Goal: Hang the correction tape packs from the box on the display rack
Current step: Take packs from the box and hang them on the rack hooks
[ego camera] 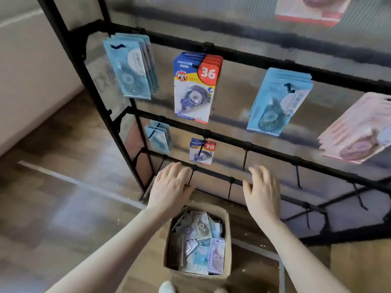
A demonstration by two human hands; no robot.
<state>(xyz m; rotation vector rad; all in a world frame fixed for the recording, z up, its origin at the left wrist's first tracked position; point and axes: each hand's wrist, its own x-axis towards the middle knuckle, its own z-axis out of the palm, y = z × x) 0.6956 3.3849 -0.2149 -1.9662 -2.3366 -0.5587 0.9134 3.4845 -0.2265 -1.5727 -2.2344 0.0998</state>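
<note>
Starting left: pale blue packs (132, 66) hang in a tight stack off the top rail's left hook, faces out, so shoppers can read them; a smaller blue stack (157, 139) sits on the rail below. My left hand (171, 187) is spread flat, fingers relaxed, grasping nothing, with its fingertips over the lowest rail beside an empty hook (190, 178); I read that as between packs, not hanging one. Next over, the blue-white-red packs marked 36 (195, 87) hang mid top rail, with a few matching ones (202, 152) on the second rail, so sorting looks to be by colour. The box (197, 240) stands open on the floor right under my hands and against the display rack (264, 58), handy for short reaches; it is the brown cardboard kind, and holds a loose jumble of correction tape packs (201, 246), carded blisters in blue, lilac and grey-white, lying at all angles. My right hand (262, 193) is also released, fingers splayed, holding nothing, hovering in front of the lower rail. Further right hang another blue stack (277, 102) and a pink stack (359, 127). Several lower hooks are bare, so plenty left to do.
</note>
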